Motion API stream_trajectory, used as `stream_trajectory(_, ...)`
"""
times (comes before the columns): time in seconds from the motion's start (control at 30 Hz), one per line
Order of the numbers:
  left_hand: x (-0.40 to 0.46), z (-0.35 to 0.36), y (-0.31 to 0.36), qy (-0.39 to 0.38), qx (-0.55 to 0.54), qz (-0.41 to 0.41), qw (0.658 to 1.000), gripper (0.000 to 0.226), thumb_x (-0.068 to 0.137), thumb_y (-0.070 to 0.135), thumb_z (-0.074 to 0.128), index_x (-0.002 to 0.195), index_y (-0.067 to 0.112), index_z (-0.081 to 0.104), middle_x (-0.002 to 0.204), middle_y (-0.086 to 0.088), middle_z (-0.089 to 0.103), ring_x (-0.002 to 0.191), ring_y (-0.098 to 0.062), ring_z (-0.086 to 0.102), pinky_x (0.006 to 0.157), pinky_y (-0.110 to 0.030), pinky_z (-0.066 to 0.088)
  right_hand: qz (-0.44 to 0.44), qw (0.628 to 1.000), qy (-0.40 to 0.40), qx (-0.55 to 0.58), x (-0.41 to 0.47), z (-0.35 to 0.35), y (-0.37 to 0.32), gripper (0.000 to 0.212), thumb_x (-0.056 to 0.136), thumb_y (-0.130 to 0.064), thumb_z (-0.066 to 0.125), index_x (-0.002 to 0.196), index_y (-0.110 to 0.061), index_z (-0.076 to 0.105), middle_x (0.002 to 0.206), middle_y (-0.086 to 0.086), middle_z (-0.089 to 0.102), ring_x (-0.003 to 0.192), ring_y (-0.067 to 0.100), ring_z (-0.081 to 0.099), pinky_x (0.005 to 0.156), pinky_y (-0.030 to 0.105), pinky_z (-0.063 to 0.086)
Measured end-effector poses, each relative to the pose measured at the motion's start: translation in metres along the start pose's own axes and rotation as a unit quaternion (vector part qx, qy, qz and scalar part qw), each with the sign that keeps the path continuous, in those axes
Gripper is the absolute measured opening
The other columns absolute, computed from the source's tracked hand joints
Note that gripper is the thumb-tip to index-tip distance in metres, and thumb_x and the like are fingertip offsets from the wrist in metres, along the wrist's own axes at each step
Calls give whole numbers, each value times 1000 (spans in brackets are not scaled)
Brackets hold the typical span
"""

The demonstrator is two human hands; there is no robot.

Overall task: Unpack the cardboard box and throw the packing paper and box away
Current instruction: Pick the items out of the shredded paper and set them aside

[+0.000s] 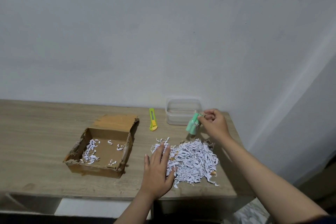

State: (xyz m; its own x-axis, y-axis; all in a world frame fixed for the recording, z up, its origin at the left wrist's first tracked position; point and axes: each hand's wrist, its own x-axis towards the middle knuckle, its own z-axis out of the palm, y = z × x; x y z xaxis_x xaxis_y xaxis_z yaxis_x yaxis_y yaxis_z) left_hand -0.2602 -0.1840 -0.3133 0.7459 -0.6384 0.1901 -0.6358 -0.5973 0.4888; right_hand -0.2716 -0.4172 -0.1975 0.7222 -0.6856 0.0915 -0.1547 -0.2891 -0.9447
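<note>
An open cardboard box (101,167) stands on the wooden table (36,143), with a few strips of shredded white paper left inside. A large heap of shredded packing paper (194,160) lies to its right. My left hand (158,167) rests flat, fingers spread, on the heap's left edge. My right hand (213,123) pinches a small green packet of tubes (193,126) and holds it above the table, just in front of a clear plastic container (182,110).
A yellow-green utility knife (152,119) lies between the box and the container. The table meets a white wall at the back, and its right edge is close to the paper heap. White patterned material (251,212) shows on the floor at lower right.
</note>
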Motion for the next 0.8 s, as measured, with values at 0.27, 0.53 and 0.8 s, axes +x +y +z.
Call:
stream_trajectory(0.27,3,1,-1,-34,22,-32,999,69,85,57,19,148,33,3,158,9,1,145,-13,-3,114,-51,-1,-32,996,47,-73,26,-35,21,34,79,-20,68,113,-19,64,95,0,63,84,15,59,83,27,46)
stream_trajectory(0.53,8,3,-1,-53,25,-38,998,70,83,59,15,147,35,1,157,12,-6,142,-7,-13,112,-48,-9,47,983,56,-168,44,-33,77,30,77,-24,71,102,-12,62,93,4,63,85,20,57,79,27,45)
stream_trajectory(0.8,9,6,-3,-57,9,-43,997,68,84,62,16,147,37,6,157,13,-1,144,-9,-8,114,-52,-4,86,981,56,-166,65,-24,105,30,81,-27,68,99,-3,66,99,17,70,96,30,63,78,24,40)
